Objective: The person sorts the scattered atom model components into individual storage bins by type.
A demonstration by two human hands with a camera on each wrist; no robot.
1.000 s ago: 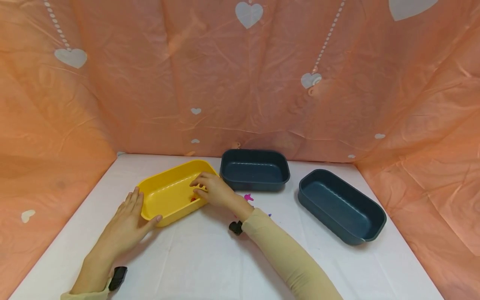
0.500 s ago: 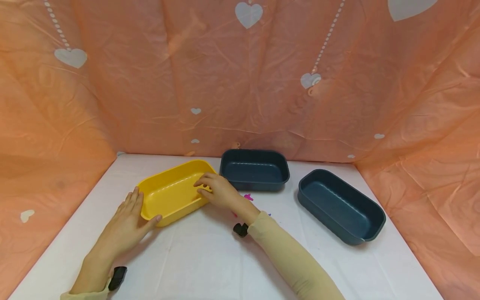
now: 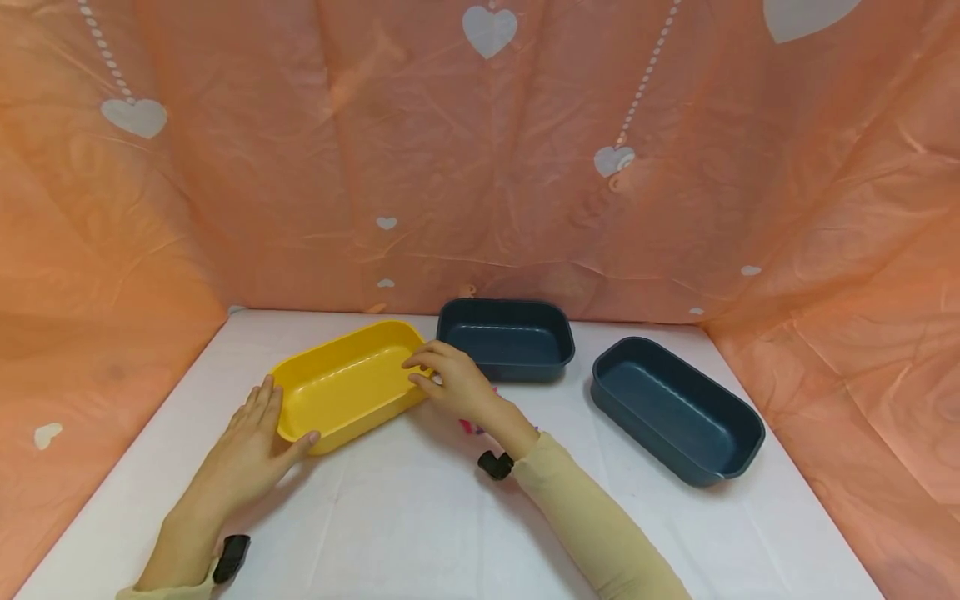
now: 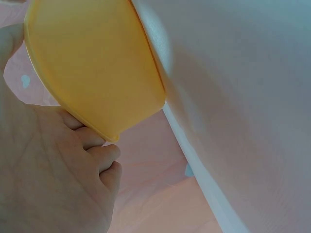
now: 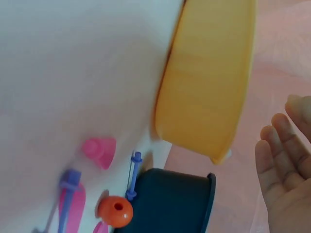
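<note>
My left hand [image 3: 247, 446] lies at the left end of the yellow tub [image 3: 341, 396], fingers stretched along the end wall and thumb at the near rim. In the left wrist view its fingers [image 4: 99, 150] meet the tub's rim. Over the tub's right end hovers my right hand [image 3: 453, 383], its fingers loosely bent and the thumb apart. The right wrist view has those fingers [image 5: 282, 155] beside the tub's rim with nothing visible between them. Small toy pieces lie on the table below: a pink cone-like piece [image 5: 99, 151], an orange ball with a hole [image 5: 115, 211] and a purple rod [image 5: 133, 175].
A dark blue tub [image 3: 517, 371] stands at the back, close to the yellow one. Another dark blue tub [image 3: 675, 417] sits angled at the right. An orange cloth [image 3: 480, 167] with hearts encloses the white table [image 3: 390, 525].
My right hand has drawn back to the right, toward the yellow tub's right rim. A small red piece seen in the tub a second ago is out of sight. The left hand stays put.
</note>
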